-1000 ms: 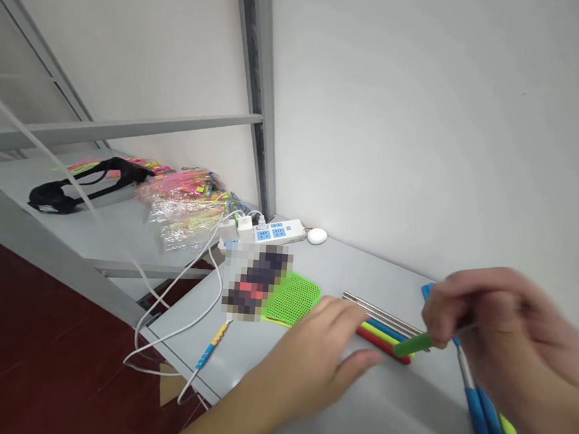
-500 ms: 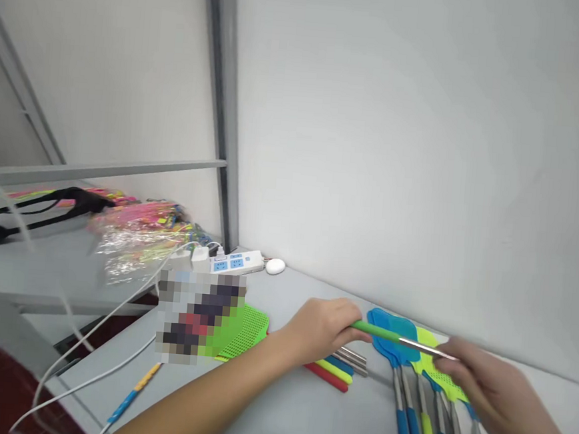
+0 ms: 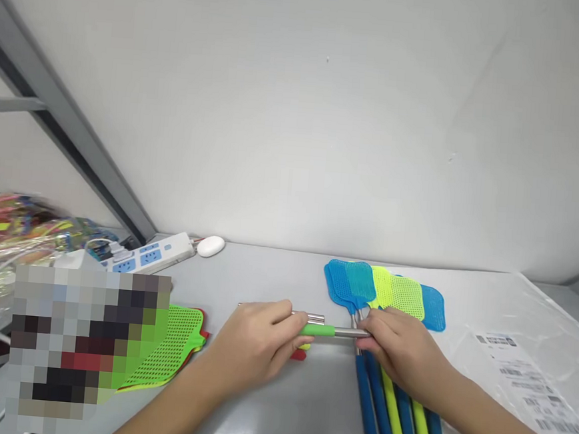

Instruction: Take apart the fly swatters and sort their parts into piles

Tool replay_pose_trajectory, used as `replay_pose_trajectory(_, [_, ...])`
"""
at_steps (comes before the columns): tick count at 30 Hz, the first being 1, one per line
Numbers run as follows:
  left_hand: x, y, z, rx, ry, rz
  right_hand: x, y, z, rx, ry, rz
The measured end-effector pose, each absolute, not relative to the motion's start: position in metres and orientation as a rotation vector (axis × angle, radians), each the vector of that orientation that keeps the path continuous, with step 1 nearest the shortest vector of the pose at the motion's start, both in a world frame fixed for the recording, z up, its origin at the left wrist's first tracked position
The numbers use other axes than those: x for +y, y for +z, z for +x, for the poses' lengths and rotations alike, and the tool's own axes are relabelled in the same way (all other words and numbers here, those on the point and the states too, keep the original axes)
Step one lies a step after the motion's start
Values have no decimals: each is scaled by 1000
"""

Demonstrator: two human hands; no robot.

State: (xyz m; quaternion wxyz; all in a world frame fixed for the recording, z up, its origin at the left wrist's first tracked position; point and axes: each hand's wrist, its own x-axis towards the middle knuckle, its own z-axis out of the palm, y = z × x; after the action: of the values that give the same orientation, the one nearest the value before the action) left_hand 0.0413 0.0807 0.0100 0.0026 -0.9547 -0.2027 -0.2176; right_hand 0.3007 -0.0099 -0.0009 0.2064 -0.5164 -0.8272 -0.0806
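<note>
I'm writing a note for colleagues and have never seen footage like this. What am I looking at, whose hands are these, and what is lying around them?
There is no machine here: a person works bare-handed, and the camera on their head looks forward and down. The left hand holds the green end of a rod; the right hand grips its bare metal part. On the grey table, blue and yellow-green swatters lie partly behind the right hand. At the left is a green mesh head, partly hidden by pixelation. Farther back lies a power strip.
</note>
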Motion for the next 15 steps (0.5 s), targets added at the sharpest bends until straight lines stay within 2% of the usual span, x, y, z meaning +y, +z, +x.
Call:
replay_pose_trajectory(6, [80,5,46,-560,-687,-2907,-10,-7,285,-2320,-397,-1358])
replay_pose_trajectory(15, [69,0,60,-546,-947,-2919,-10,-22,281,-2288,-321,-1438])
